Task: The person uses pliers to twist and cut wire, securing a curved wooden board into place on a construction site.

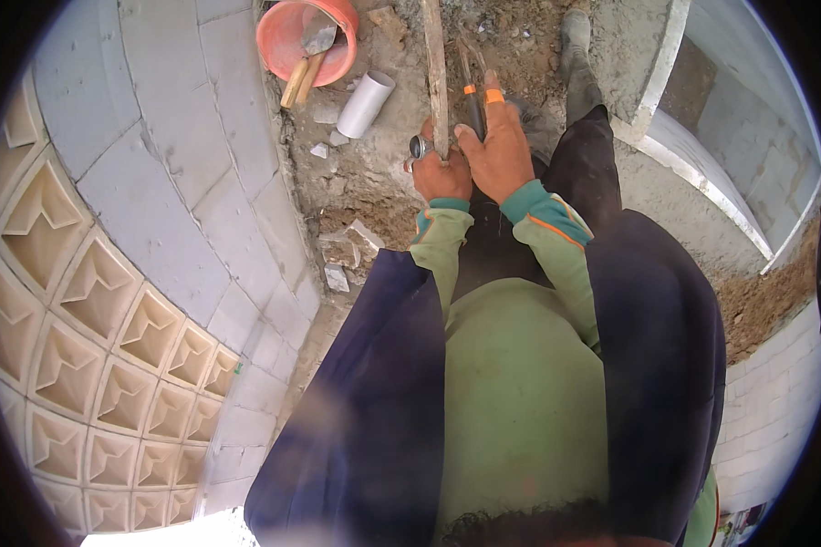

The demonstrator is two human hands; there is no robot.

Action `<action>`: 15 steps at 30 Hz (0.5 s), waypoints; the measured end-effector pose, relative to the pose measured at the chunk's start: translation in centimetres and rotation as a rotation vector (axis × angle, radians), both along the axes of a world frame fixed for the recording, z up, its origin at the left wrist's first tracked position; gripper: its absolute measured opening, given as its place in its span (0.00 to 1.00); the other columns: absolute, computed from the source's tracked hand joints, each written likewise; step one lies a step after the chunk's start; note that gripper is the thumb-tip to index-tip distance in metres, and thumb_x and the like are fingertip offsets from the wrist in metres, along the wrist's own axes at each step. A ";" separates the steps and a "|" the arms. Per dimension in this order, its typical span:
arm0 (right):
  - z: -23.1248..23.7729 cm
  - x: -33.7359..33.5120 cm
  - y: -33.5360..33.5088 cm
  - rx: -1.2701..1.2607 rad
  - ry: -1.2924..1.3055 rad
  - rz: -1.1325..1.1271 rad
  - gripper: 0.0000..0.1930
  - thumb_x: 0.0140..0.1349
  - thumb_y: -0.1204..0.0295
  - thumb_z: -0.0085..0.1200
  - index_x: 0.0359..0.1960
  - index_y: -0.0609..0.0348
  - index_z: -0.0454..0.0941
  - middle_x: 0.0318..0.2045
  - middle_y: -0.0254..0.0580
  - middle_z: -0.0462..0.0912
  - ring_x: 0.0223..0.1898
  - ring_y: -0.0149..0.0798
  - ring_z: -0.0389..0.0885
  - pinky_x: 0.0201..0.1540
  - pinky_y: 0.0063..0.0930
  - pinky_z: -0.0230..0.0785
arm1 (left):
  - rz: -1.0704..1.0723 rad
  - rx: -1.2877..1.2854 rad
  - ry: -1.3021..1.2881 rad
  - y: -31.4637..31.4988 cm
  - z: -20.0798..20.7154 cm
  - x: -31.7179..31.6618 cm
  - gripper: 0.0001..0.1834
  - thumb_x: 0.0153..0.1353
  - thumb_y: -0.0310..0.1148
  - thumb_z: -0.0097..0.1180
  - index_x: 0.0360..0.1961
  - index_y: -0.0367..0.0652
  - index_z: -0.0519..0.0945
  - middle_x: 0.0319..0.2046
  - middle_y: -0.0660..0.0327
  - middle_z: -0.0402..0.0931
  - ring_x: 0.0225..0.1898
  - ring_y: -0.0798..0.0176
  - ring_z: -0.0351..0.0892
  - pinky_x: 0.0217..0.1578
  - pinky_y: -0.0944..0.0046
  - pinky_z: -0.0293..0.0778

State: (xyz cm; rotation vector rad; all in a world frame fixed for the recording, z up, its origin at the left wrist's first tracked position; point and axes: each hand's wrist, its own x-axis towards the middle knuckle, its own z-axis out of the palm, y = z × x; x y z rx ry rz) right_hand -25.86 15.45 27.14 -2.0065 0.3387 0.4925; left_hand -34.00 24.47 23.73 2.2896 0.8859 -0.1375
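Note:
My left hand (443,175) is closed around the lower end of a rough wooden stick (436,77) that points away from me. A small round dark-and-silver thing (418,148) shows at the outer side of this hand; its kind is unclear. Close beside it, my right hand (500,150) is on a pliers-like tool with black-and-orange handles (473,109). Its thin metal end lies against the soil, and its jaws are hard to make out. The thumb points toward the left hand, and the other fingers are partly hidden.
An orange bucket (270,41) holding a trowel (319,38) stands at the far left, near a white pipe piece (367,105). Broken block pieces (337,276) lie along the left block wall (146,196). A boot (576,55) and a pale-edged basin-like structure (702,182) are right.

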 end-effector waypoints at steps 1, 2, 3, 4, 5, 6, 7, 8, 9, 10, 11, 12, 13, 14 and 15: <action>0.1 -0.1 0.5 -0.050 0.196 0.229 0.45 0.63 0.70 0.59 0.76 0.63 0.44 0.64 0.63 0.66 0.52 0.53 0.79 0.55 0.46 0.70 | 0.064 -0.072 0.047 0.4 0.1 0.0 0.30 0.53 0.22 0.57 0.60 0.45 0.75 0.41 0.47 0.83 0.42 0.40 0.83 0.44 0.50 0.76; -0.1 -0.2 0.3 -0.049 0.191 0.230 0.45 0.63 0.70 0.59 0.76 0.63 0.44 0.64 0.63 0.66 0.52 0.53 0.79 0.55 0.46 0.70 | 0.128 -0.145 0.094 0.7 0.1 0.1 0.29 0.54 0.23 0.57 0.61 0.45 0.75 0.41 0.46 0.83 0.43 0.41 0.83 0.44 0.50 0.76; -0.3 -0.2 -0.2 0.021 0.078 0.084 0.45 0.63 0.70 0.59 0.76 0.62 0.44 0.64 0.62 0.66 0.54 0.54 0.78 0.56 0.45 0.70 | 0.129 -0.144 0.089 0.7 -0.1 0.2 0.29 0.54 0.23 0.57 0.61 0.45 0.75 0.41 0.46 0.83 0.43 0.41 0.83 0.44 0.50 0.76; 0.1 -0.2 -0.1 0.096 -0.019 -0.060 0.45 0.62 0.70 0.60 0.76 0.62 0.44 0.64 0.61 0.66 0.56 0.55 0.77 0.58 0.43 0.69 | 0.091 -0.082 0.038 0.8 -0.1 -0.2 0.29 0.54 0.24 0.58 0.61 0.46 0.75 0.40 0.47 0.83 0.41 0.38 0.82 0.43 0.48 0.75; 0.5 -0.3 0.2 0.102 -0.008 -0.057 0.45 0.62 0.70 0.60 0.76 0.62 0.44 0.64 0.61 0.66 0.56 0.55 0.77 0.58 0.43 0.69 | 0.052 -0.021 -0.011 1.0 -0.1 -0.6 0.29 0.54 0.25 0.59 0.61 0.47 0.76 0.39 0.48 0.83 0.40 0.36 0.81 0.42 0.46 0.74; 1.1 -0.2 0.5 0.253 -0.032 -0.237 0.46 0.61 0.71 0.60 0.76 0.62 0.43 0.65 0.63 0.65 0.59 0.57 0.75 0.60 0.43 0.68 | 0.056 -0.014 -0.001 1.4 -0.3 -0.9 0.29 0.54 0.25 0.59 0.61 0.47 0.76 0.39 0.48 0.83 0.40 0.36 0.81 0.42 0.46 0.74; 0.7 -0.1 0.7 0.268 -0.129 -0.317 0.47 0.61 0.71 0.60 0.76 0.62 0.42 0.63 0.63 0.68 0.59 0.56 0.75 0.61 0.41 0.67 | 0.044 -0.002 -0.047 1.3 -0.6 -0.7 0.29 0.54 0.25 0.59 0.61 0.47 0.76 0.38 0.48 0.83 0.38 0.36 0.81 0.41 0.47 0.75; 0.4 -0.4 0.8 0.276 -0.222 -0.392 0.48 0.60 0.71 0.61 0.76 0.63 0.40 0.61 0.63 0.70 0.59 0.55 0.75 0.62 0.40 0.67 | 0.032 0.010 -0.095 1.2 -0.8 -0.6 0.29 0.55 0.26 0.59 0.60 0.47 0.76 0.36 0.48 0.83 0.35 0.36 0.81 0.39 0.47 0.75; -0.5 -1.2 1.3 0.274 -0.221 -0.392 0.48 0.60 0.71 0.61 0.76 0.63 0.40 0.61 0.63 0.70 0.59 0.55 0.75 0.62 0.40 0.67 | 0.032 0.008 -0.093 1.1 -0.8 -0.8 0.29 0.55 0.26 0.59 0.60 0.47 0.76 0.36 0.48 0.83 0.35 0.36 0.81 0.39 0.47 0.75; -0.3 -1.1 2.1 0.214 -0.119 -0.168 0.48 0.61 0.71 0.60 0.76 0.64 0.40 0.59 0.61 0.72 0.58 0.52 0.75 0.63 0.39 0.66 | 0.039 -0.049 0.030 1.0 -0.9 -1.0 0.26 0.55 0.24 0.59 0.58 0.45 0.77 0.36 0.48 0.84 0.37 0.39 0.83 0.40 0.50 0.76; -0.1 -1.0 2.6 0.152 -0.018 0.055 0.47 0.62 0.71 0.59 0.76 0.66 0.40 0.58 0.59 0.73 0.58 0.48 0.75 0.63 0.37 0.65 | 0.045 -0.107 0.153 1.0 -1.1 -1.3 0.23 0.55 0.23 0.58 0.55 0.42 0.79 0.36 0.48 0.85 0.39 0.43 0.85 0.41 0.52 0.76; -0.1 -0.4 2.6 0.278 0.232 0.012 0.45 0.62 0.70 0.59 0.75 0.68 0.43 0.54 0.53 0.76 0.53 0.44 0.77 0.61 0.35 0.68 | 0.041 -0.111 0.151 1.0 -1.6 -2.1 0.23 0.55 0.23 0.58 0.55 0.42 0.79 0.36 0.48 0.85 0.39 0.43 0.85 0.41 0.52 0.76; 0.2 0.1 2.7 0.286 0.230 0.015 0.45 0.62 0.70 0.59 0.75 0.68 0.43 0.54 0.53 0.76 0.53 0.44 0.77 0.61 0.35 0.68 | -0.001 -0.088 0.181 1.6 -1.7 -2.4 0.25 0.55 0.22 0.58 0.56 0.42 0.78 0.38 0.47 0.84 0.40 0.43 0.85 0.42 0.52 0.76; 0.5 0.5 2.8 0.424 0.268 -0.174 0.45 0.62 0.69 0.59 0.75 0.67 0.44 0.53 0.52 0.76 0.50 0.45 0.78 0.57 0.33 0.70 | -0.015 -0.071 0.199 1.9 -1.8 -2.8 0.25 0.55 0.22 0.58 0.57 0.41 0.77 0.39 0.47 0.84 0.41 0.43 0.84 0.43 0.52 0.76; 0.6 0.6 2.8 0.561 0.307 -0.363 0.45 0.62 0.68 0.60 0.75 0.67 0.44 0.51 0.51 0.76 0.47 0.45 0.80 0.54 0.32 0.73 | -0.040 -0.057 0.209 2.2 -2.2 -2.8 0.26 0.54 0.22 0.57 0.58 0.41 0.76 0.40 0.46 0.84 0.42 0.43 0.84 0.44 0.52 0.76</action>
